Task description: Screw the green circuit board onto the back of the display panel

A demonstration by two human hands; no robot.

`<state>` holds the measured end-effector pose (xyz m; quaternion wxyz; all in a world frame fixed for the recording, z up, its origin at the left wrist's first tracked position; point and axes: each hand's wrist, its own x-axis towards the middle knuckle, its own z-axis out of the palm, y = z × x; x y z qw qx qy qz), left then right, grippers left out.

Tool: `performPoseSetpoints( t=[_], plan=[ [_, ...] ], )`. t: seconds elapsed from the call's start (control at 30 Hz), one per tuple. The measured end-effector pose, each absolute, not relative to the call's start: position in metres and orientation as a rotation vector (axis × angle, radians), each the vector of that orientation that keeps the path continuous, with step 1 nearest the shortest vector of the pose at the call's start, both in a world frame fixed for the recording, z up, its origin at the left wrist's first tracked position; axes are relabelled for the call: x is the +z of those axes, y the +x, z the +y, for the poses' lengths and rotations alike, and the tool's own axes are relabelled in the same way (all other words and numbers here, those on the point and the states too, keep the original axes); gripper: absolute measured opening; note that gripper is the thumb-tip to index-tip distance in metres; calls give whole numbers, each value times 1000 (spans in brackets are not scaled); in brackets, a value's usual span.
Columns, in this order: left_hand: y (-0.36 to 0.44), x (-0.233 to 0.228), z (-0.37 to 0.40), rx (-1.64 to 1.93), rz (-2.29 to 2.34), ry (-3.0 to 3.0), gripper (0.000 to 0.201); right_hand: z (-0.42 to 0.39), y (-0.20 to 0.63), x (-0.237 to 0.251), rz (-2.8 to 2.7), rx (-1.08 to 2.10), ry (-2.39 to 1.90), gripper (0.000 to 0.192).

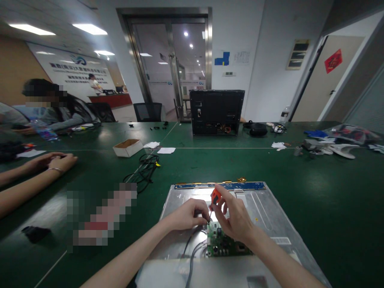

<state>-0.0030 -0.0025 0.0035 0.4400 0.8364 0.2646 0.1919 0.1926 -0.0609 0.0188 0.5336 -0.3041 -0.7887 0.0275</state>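
Observation:
A flat metal display panel (264, 216) lies in front of me, with a blue circuit strip (255, 185) along its far edge. On it sits a green circuit board (222, 244), with dark cables (193, 256) running along its left side. My right hand (238, 218) grips a screwdriver (215, 197) by its orange-and-black handle, shaft pointing down at the board's upper left corner. Close to that tip, my left hand (192, 214) is closed, thumb and fingers pinched together; whatever they hold is too small to make out.
Black cables (147, 166) and an open white box (128, 148) lie on the green table (186, 168). A black monitor casing (217, 112) stands at the far side. At left are another person's hands (61, 162) and a black object (36, 234); assorted parts (342, 150) lie at right.

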Motion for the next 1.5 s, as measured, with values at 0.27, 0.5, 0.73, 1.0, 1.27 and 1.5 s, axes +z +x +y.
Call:
performPoseSetpoints(
  t=[0.27,0.5,0.73,1.0,1.27,1.5],
  plan=[
    [-4,0,-1,467,655,2062,10,-60,192,18,-1862,46,-746,56],
    [-3,1,0,483,640,2046,10,-57,193,15,-1877,65,-747,57],
    [-3,2,-1,471,645,2030,9,-60,193,18,-1865,88,-729,61],
    [-3,1,0,464,653,2059,8,-58,192,16,-1845,76,-738,58],
    [-3,1,0,464,646,2085,12,-57,192,14,-1851,41,-745,54],
    [-3,0,1,460,620,2082,11,-60,192,17,-1866,107,-710,59]
  ],
)
